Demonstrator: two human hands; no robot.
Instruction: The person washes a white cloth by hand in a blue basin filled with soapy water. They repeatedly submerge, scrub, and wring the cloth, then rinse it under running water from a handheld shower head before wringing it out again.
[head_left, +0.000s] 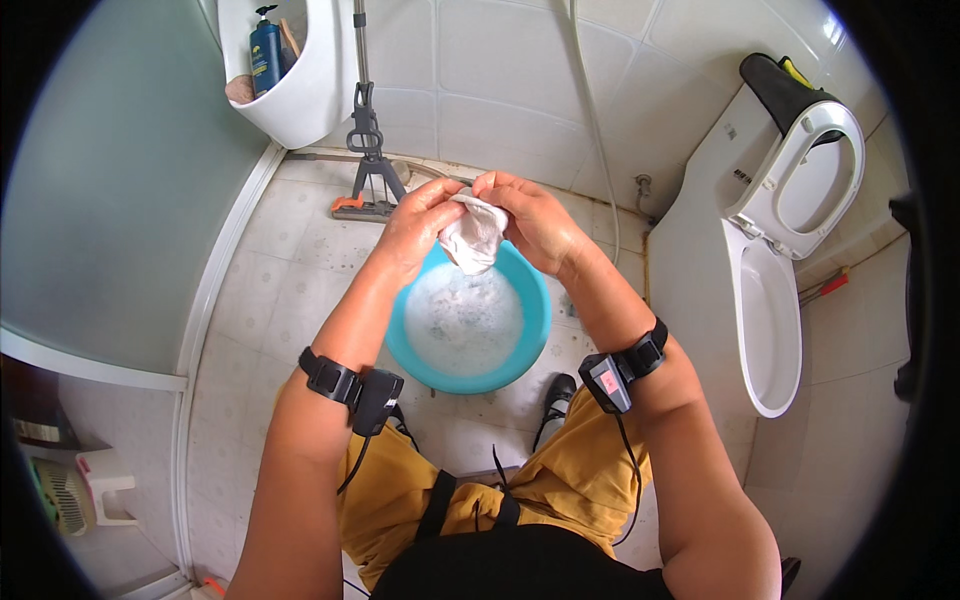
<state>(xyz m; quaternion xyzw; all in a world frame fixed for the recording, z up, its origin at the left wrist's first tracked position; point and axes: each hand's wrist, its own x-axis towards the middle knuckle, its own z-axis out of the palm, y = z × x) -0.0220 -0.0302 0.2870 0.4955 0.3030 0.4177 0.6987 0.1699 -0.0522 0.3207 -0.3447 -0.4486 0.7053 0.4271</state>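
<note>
A wet white cloth item (474, 234), possibly a sock, is held by its upper edge between my two hands. My left hand (426, 225) pinches it from the left with thumb and fingers. On the other side, my right hand (534, 221) grips the same edge. The cloth hangs over the far part of a turquoise plastic basin (531, 337) on the floor. Foamy, cloudy water (463, 322) fills much of the basin; what lies under the foam is hidden.
A sponge mop (365, 161) leans at the wall beyond the basin. To the right is a white toilet (772, 330) with its seat raised. A washbasin (300, 112) holding a pump bottle (266, 52) stands upper left, beside a frosted glass partition (112, 187). A hose (592, 112) hangs along the wall.
</note>
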